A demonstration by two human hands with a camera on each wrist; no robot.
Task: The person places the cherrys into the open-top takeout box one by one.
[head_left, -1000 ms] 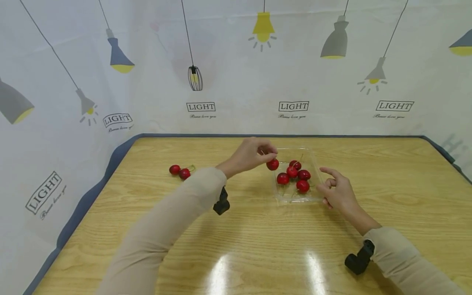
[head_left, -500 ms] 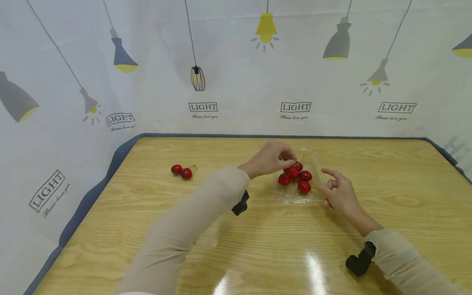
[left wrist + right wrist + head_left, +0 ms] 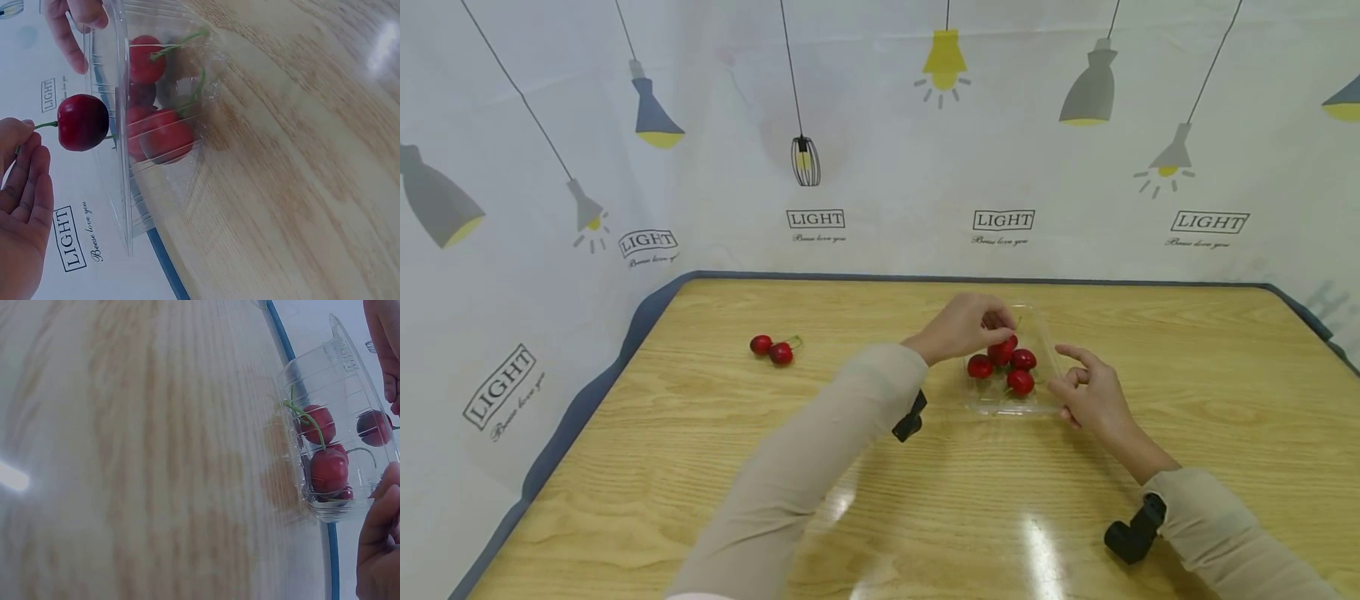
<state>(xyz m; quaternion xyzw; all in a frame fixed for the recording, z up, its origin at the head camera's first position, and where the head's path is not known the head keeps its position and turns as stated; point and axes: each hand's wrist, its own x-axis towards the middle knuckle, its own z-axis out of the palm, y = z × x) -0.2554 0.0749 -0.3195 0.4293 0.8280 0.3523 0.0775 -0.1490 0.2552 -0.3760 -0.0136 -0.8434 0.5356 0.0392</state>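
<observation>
A clear plastic box (image 3: 1009, 406) sits on the wooden surface (image 3: 925, 500) with several red cherries (image 3: 1020, 382) inside. The left hand (image 3: 964, 325) hangs over it, fingers (image 3: 25, 164) pinching one cherry (image 3: 82, 122) by its stem. The right hand (image 3: 1093, 396), fingers loosely spread, rests against the box's side. Two more cherries (image 3: 771, 348) lie well apart.

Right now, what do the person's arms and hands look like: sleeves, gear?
Both arms wear long beige sleeves to the wrist. A small black camera unit sits under each wrist: left, right. The left hand and right hand are bare, no gloves.
</observation>
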